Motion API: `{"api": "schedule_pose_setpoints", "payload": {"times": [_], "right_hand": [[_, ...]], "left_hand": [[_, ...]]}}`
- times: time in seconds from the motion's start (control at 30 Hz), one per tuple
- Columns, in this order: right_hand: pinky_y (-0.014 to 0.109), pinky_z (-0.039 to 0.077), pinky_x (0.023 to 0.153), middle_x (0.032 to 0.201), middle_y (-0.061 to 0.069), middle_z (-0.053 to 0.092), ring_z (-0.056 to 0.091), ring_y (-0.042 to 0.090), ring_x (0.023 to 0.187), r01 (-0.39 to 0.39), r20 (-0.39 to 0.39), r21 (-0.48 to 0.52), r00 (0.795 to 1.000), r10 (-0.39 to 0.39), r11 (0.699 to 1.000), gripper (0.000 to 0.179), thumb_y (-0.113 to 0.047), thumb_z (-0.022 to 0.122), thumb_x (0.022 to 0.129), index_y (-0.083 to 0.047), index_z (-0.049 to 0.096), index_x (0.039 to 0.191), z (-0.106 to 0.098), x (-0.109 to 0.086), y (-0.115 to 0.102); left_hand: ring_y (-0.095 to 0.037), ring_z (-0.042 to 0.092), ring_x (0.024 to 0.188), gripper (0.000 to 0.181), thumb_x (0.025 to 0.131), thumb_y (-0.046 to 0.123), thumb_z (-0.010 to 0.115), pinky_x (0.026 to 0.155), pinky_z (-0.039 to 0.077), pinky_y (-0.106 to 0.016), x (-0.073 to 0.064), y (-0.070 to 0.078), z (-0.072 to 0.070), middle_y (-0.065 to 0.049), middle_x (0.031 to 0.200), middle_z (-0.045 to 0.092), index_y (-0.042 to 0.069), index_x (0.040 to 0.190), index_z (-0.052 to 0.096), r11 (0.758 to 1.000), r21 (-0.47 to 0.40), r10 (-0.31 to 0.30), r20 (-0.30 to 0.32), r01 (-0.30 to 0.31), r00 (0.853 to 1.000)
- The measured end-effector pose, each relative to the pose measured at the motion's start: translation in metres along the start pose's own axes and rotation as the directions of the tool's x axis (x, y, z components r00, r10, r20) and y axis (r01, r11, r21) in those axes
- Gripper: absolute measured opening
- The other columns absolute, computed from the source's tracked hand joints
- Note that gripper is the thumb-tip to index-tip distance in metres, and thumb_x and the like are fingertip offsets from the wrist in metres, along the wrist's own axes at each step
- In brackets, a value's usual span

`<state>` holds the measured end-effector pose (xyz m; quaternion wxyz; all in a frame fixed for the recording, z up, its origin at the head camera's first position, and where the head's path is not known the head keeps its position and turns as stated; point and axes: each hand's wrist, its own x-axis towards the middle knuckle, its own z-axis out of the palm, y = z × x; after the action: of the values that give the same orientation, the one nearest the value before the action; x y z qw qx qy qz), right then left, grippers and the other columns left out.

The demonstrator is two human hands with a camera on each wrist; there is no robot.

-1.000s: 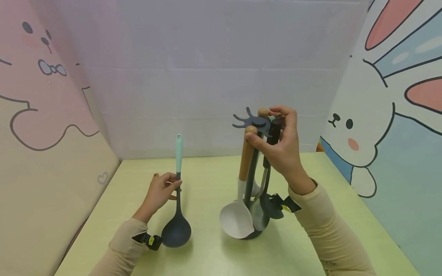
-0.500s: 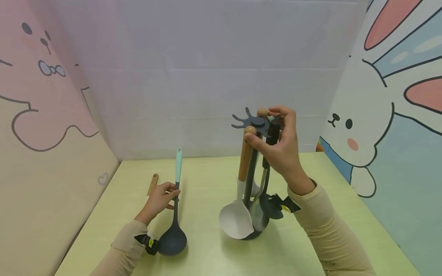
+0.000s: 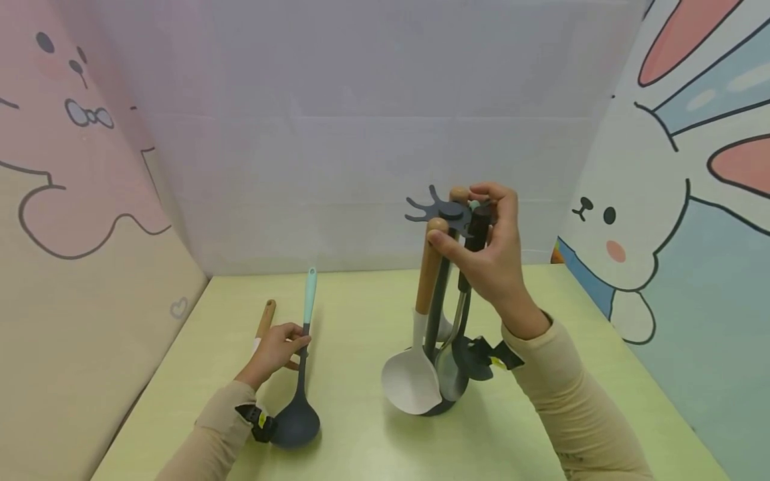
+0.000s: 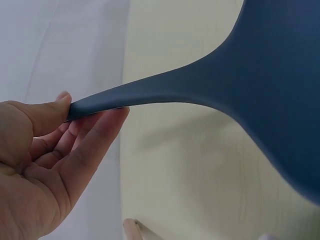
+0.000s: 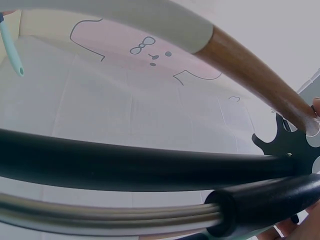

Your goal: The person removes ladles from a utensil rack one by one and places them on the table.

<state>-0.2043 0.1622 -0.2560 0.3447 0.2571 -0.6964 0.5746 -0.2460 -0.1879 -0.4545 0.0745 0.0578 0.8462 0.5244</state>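
My left hand pinches the neck of a dark ladle with a mint handle, held at a slant over the table. In the left wrist view, thumb and fingers meet on the ladle's dark shaft. My right hand grips the top of a utensil stand with a dark pronged crown, its thumb on the end of a wooden handle. That handle belongs to a hanging white ladle. A black-handled metal utensil and other utensils hang there, partly hidden.
A wooden-handled utensil lies on the pale table, partly hidden behind my left hand. A white back wall and side walls with cartoon drawings enclose the table.
My left hand has lowered the ladle and drawn it toward me and slightly left, uncovering more of the wooden-handled utensil. My right hand stays on the stand.
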Motion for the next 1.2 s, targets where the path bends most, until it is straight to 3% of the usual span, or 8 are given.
{"api": "schedule_pose_setpoints", "payload": {"times": [0.43,1.2], "right_hand": [[0.028,0.044,0.08,0.108,0.006,0.048,0.048,0.02,0.093,-0.013,0.003,0.011,1.0,0.013,1.0,0.089,-0.065,0.077,0.073,-0.006,0.043,0.129,0.001,0.001,-0.001],[0.031,0.041,0.084,0.108,0.006,0.048,0.047,0.02,0.095,-0.008,-0.005,0.009,1.0,0.008,1.0,0.088,-0.066,0.077,0.073,-0.006,0.044,0.128,0.0,0.0,-0.001]], "left_hand": [[-0.019,0.065,0.074,0.013,0.098,0.001,0.059,0.057,0.06,-0.038,0.003,-0.019,0.001,-0.015,0.09,0.058,-0.012,0.099,0.06,0.998,0.024,-0.053,0.025,0.053,0.998],[-0.02,0.066,0.073,0.012,0.096,0.0,0.06,0.058,0.061,-0.038,0.008,-0.024,0.005,-0.021,0.089,0.064,-0.012,0.097,0.062,0.989,0.082,-0.121,0.022,0.119,0.992]]}}
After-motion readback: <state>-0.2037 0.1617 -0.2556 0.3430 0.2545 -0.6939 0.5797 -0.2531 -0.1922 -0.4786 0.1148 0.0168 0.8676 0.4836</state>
